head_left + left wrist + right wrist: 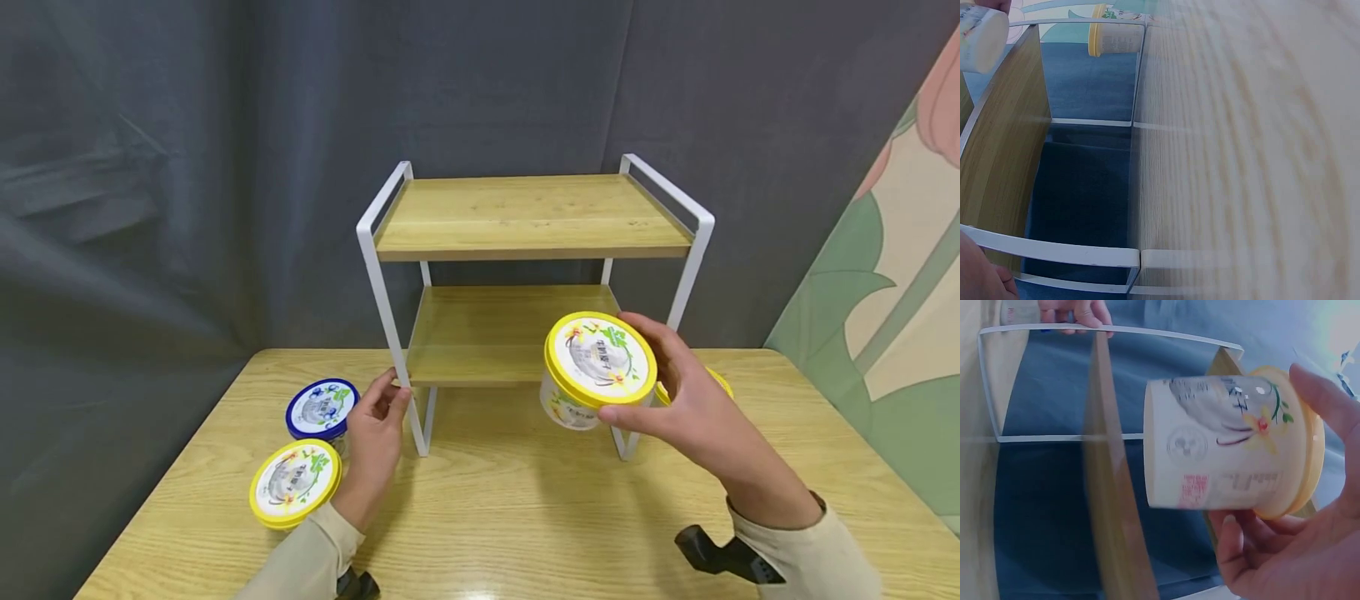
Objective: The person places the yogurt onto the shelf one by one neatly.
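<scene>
- One yellow-lidded tub, held in the air above the worktop, before the right part of the rack's lower shelf; lid upward, flowers and leaves printed on lid and side.
- Right hand: gripping this tub, thumb at the near side of the lid, fingers round the far side.
- Left hand: pinching the front left post of the rack between thumb and fingers, beside the front left corner of the lower shelf.
- Rack: white frame with two wooden shelves, standing upright near the back edge of the worktop, about midway between its side edges.
- Blue-lidded tub: on the worktop, left of the rack, toward the back left corner; lid upward.
- Second yellow-lidded tub: nearer the front edge than the blue-lidded tub and close to the left edge; whether the two touch cannot be told.
- Third yellow-lidded tub: upright on the worktop, right of the rack; mostly hidden behind the right hand in the head view.
- Dark curtain: hanging beyond the back edge.
- Patterned panel: beyond the right edge, with green leaf shapes and pink petals.
</scene>
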Tool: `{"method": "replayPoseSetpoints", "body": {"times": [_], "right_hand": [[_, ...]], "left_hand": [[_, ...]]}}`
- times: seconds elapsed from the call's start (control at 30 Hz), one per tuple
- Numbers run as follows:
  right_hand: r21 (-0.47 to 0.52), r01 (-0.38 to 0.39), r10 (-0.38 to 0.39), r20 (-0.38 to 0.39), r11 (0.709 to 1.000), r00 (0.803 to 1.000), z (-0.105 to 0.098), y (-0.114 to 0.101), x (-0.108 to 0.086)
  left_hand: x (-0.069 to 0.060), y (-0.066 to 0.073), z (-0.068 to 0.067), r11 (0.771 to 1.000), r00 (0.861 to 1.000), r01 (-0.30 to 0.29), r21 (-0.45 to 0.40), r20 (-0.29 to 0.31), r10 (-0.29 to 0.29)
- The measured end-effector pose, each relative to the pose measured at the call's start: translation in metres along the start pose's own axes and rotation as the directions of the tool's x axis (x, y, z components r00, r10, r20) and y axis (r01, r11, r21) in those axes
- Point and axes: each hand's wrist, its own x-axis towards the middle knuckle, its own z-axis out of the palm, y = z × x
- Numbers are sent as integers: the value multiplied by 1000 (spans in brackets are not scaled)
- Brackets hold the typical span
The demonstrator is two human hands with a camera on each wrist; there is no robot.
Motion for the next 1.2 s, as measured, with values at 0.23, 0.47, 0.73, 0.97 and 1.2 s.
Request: {"method": "replayPoseSetpoints", "body": {"times": [0.23, 0.47, 0.73, 0.97, 1.2], "right_hand": [[-53, -52, 47, -82, 997, 996, 9, 3, 2], [-65, -101, 93, -117, 993, 989, 18, 3, 0], [8, -151, 150, -138, 989, 979, 26, 1, 7], [212, -117, 137, -82, 970, 987, 28, 5, 18], [343, -78, 107, -66, 936, 992, 27, 11, 24]], "left_hand": [[-1, -1, 0, 999, 999, -40, -9, 5, 40], [-3, 1, 1, 999, 999, -42, -15, 18, 42], [-2, 0, 0, 999, 999, -43, -17, 20, 44], [-2, -2, 0, 998, 998, -59, -32, 24, 60], [-1, -1, 0, 996, 996, -84, -21, 27, 85]]}}
